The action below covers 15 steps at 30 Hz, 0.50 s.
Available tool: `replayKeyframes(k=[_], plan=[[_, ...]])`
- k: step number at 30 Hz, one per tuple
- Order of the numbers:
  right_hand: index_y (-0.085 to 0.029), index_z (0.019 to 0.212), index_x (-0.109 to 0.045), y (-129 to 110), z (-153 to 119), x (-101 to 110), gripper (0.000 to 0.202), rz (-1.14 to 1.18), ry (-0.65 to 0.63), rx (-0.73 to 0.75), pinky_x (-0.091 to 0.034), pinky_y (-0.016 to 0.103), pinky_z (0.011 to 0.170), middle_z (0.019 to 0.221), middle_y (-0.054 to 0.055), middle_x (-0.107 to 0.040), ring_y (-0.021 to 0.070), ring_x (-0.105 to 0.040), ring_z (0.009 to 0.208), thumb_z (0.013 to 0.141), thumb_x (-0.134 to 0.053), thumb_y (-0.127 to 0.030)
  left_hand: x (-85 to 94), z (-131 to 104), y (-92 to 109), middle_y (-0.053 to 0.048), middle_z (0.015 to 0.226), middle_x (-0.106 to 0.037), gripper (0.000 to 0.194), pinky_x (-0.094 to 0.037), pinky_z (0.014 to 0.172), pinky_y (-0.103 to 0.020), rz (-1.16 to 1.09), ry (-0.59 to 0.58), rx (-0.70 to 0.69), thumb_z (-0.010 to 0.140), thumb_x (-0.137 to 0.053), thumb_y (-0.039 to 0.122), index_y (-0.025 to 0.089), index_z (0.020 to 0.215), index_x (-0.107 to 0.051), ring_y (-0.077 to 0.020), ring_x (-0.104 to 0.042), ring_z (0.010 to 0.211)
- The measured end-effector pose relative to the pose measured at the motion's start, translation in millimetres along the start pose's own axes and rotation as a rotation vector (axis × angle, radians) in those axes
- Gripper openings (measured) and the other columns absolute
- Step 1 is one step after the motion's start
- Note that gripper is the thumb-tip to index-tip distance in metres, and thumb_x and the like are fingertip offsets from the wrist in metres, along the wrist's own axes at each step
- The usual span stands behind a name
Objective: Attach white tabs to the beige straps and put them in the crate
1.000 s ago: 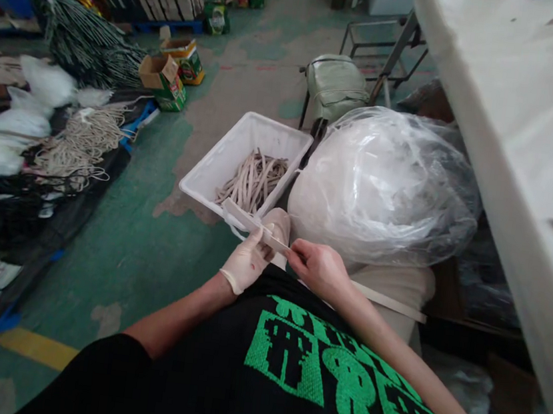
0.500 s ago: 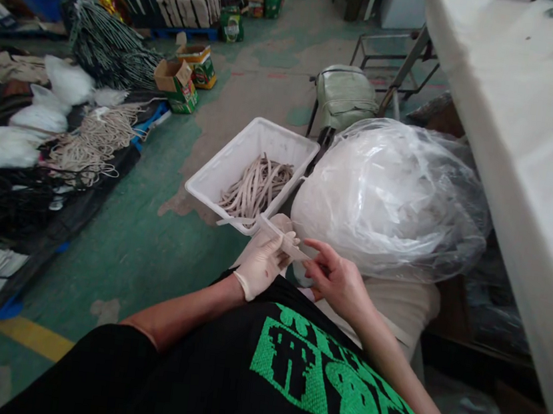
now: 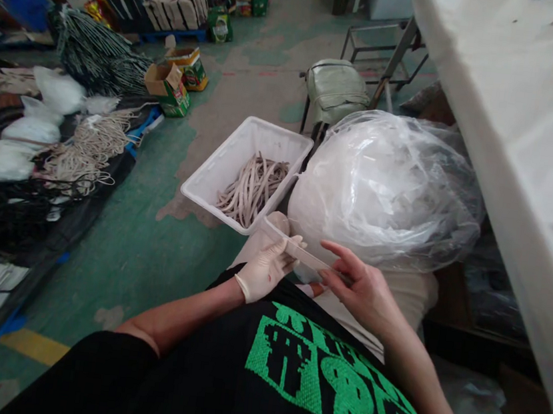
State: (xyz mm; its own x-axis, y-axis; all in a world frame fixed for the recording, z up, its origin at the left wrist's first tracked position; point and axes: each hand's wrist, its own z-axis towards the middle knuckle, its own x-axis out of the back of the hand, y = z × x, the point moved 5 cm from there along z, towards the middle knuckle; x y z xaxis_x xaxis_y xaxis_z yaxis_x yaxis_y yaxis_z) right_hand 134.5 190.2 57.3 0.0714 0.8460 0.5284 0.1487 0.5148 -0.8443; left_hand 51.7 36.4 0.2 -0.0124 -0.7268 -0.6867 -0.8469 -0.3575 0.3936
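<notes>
A flat pale strap runs between my two hands in front of my body. My left hand, in a whitish glove, is closed around the strap with its fingertips up. Bare and farther right, my right hand pinches the strap's other part between thumb and fingers, its index finger stretched out above. Just beyond my left hand stands a white plastic bin holding a heap of similar beige straps.
A large clear plastic bag of white material bulges beside the bin. The white table runs along the right. A wrapped green bundle rests behind. Cord piles and open cartons lie to the left.
My right hand has moved right, away from my left hand, and a longer stretch of strap shows between them. The strap end that lay over the bin's near rim no longer shows there.
</notes>
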Motion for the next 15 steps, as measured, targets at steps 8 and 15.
replayKeyframes(k=[8,15], plan=[[-0.021,0.132,-0.06,0.9,4.9,-15.9,0.038,0.05,0.022,-0.001,-0.045,0.024,0.052,0.068,-0.001,-0.069,0.013,-0.061,0.056,0.094,-0.053,-0.024,-7.3,5.1,-20.6,-0.007,0.102,-0.077,0.021,-0.051,0.092,-0.028,0.033,-0.068,0.082,0.093,-0.064,0.023,0.017,0.111,-0.073,-0.0181,-0.071,0.097],[-0.022,0.11,-0.07,-14.6,-28.3,22.6,0.024,0.289,-0.145,0.031,-0.047,0.023,0.051,0.08,0.001,-0.071,0.0117,-0.059,0.058,0.094,-0.063,-0.039,0.6,9.3,13.3,-0.008,0.113,-0.075,0.031,-0.05,0.098,-0.027,-0.03,0.049,-0.002,0.1,-0.052,0.026,0.018,0.127,-0.066,-0.0151,-0.07,0.103]])
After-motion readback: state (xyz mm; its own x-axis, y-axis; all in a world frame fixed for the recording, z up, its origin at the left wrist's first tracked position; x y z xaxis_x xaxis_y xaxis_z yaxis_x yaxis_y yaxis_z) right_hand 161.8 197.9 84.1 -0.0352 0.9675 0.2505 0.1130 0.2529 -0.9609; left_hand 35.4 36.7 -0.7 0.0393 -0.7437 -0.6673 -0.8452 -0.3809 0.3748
